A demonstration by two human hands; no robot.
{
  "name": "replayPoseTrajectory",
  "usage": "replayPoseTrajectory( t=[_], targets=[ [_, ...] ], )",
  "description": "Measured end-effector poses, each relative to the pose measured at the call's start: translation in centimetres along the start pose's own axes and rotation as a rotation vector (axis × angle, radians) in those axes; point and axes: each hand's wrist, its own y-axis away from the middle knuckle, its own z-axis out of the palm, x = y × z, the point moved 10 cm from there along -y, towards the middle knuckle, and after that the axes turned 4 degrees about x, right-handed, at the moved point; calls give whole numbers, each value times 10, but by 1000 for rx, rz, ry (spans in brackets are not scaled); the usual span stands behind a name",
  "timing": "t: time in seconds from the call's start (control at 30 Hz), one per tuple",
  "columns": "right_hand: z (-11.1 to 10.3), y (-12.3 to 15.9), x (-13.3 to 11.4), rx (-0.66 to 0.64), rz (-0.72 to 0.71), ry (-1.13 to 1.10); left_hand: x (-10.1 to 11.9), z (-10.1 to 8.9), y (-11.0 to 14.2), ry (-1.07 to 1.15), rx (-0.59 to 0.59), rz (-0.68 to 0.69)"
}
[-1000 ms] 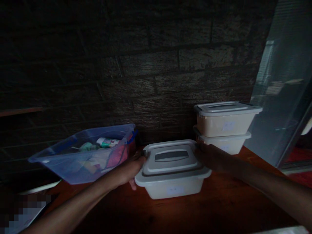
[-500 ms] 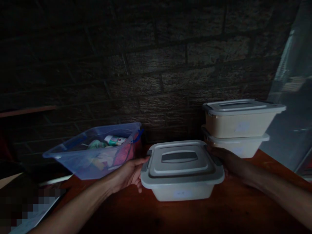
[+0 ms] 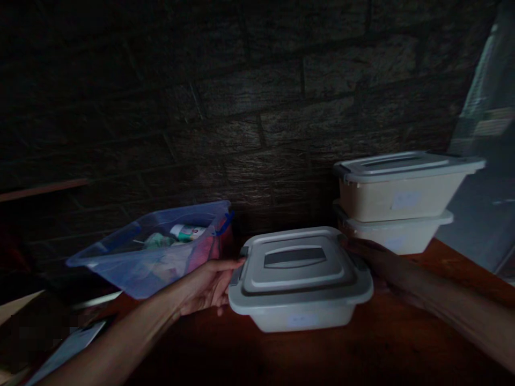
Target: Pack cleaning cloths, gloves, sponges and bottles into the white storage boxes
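In front of me is a white plastic storage box [image 3: 301, 279] with its lid on and a grey handle piece set in the top. My left hand [image 3: 207, 287] grips its left side, thumb against the grey side clip and fingers curled below the rim. My right hand [image 3: 376, 262] is closed on the opposite side near the other clip; its fingertips are mostly hidden by the box and shadow. A small pale label [image 3: 302, 320] is on the box's front wall.
On the right, two similar lidded boxes [image 3: 402, 198] are stacked on the wooden table [image 3: 394, 332]. A clear blue open bin [image 3: 116, 273] holding a white-and-green bottle [image 3: 187, 232] and soft items stands left. Behind rises a dark brick wall [image 3: 225, 123].
The view has shifted slightly, so the stacked boxes appear a little higher and further right. Both hands stay on the sides of the storage box, its lid still on.
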Motion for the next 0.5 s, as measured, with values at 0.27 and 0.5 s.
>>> replayPoseTrajectory(
  t=[0.27, 0.5],
  targets=[
    [-4, 1, 1, -39, 56, -172, -3, -9, -19, 120, -128, 57],
    [-6, 9, -3, -17, 109, -119, -3, -5, -20, 207, -144, 36]
  ],
)
